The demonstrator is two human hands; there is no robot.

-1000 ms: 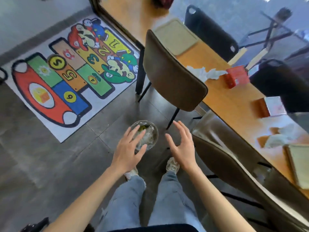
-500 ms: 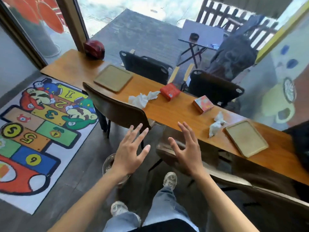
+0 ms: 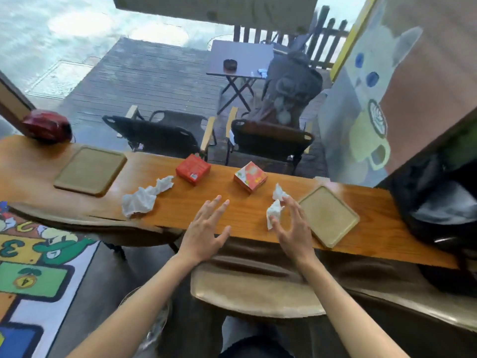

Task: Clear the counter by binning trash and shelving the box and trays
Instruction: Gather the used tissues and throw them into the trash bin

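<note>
On the wooden counter (image 3: 167,210) lie a big crumpled tissue (image 3: 144,196) left of centre and a small crumpled tissue (image 3: 274,211) to the right. A red box (image 3: 193,169) and a patterned orange box (image 3: 249,177) stand behind them. One tan tray (image 3: 90,170) lies at the left, another tan tray (image 3: 327,215) at the right. My right hand (image 3: 293,228) hovers with curved fingers and thumb around the small tissue, touching its right side without lifting it. My left hand (image 3: 206,228) is spread flat above the counter's front edge, holding nothing.
A clear bin (image 3: 157,321) stands on the floor under my left forearm, mostly hidden. Two brown chair backs (image 3: 258,288) press against the counter's front. A red helmet (image 3: 47,127) sits at the far left and a black bag (image 3: 433,202) at the right end.
The view has swung up from the floor bin to the counter. Both hands have moved forward over the counter, and the right one has reached the small tissue.
</note>
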